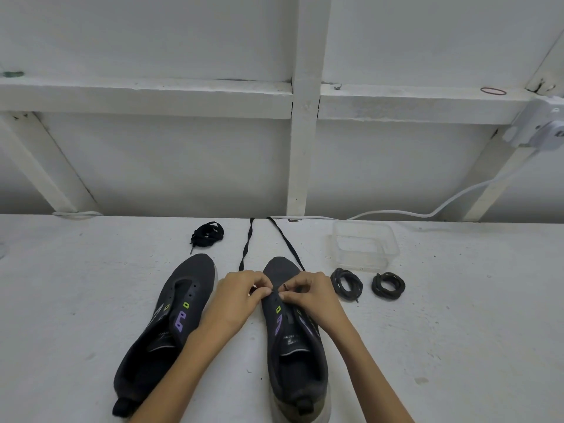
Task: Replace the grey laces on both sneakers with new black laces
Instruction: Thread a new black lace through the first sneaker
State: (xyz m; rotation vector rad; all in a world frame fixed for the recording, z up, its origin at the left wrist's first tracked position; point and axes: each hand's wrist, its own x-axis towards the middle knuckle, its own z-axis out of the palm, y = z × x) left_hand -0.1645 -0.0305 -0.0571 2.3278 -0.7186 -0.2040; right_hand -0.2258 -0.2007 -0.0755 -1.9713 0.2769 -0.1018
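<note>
Left sneaker, dark knit fabric with green and purple eyelet tabs, lies unlaced on the rough white table. Beyond its toe sits a bundled lace, flat and black. Left hand and right hand meet over the forefoot of the right sneaker, fingers curled and pinching the black lace at the front eyelets, which the fingers hide. Its two flat strands run past the toe to the table's far edge, where their ends drop from sight. The lower frame edge cuts both forearms and the right sneaker's heel. Further right lie a first coil and a second coil of dark round lace, in front of a clear plastic tub.
</note>
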